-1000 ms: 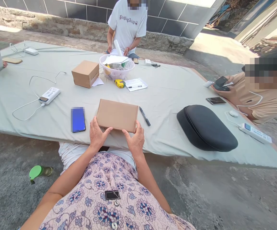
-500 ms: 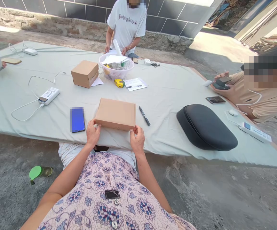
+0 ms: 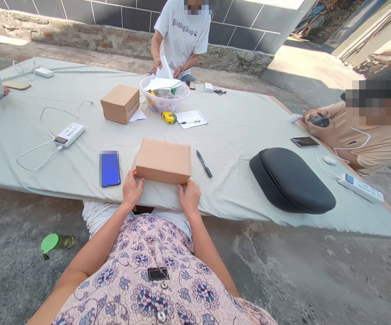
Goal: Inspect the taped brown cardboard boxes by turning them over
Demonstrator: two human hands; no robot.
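Note:
A flat brown cardboard box (image 3: 163,160) lies closed on the pale green cloth-covered table (image 3: 236,135), just in front of me. My left hand (image 3: 132,189) rests on the cloth at the box's near left corner, fingers stretched out and touching it. My right hand (image 3: 189,196) lies flat at the near right corner, fingertips against the box's front face. Neither hand lifts the box.
A blue phone (image 3: 110,168) lies left of the box and a black marker (image 3: 204,163) right of it. Further off are a black cushion (image 3: 292,180), a power bank with cable (image 3: 68,134), a smaller cardboard box (image 3: 120,104) and a plastic bowl (image 3: 164,94). Two other people are at the table.
The box went from tilted in my fingers to lying flat on the cloth. Both hands loosened from its near corners and now rest against its front edge.

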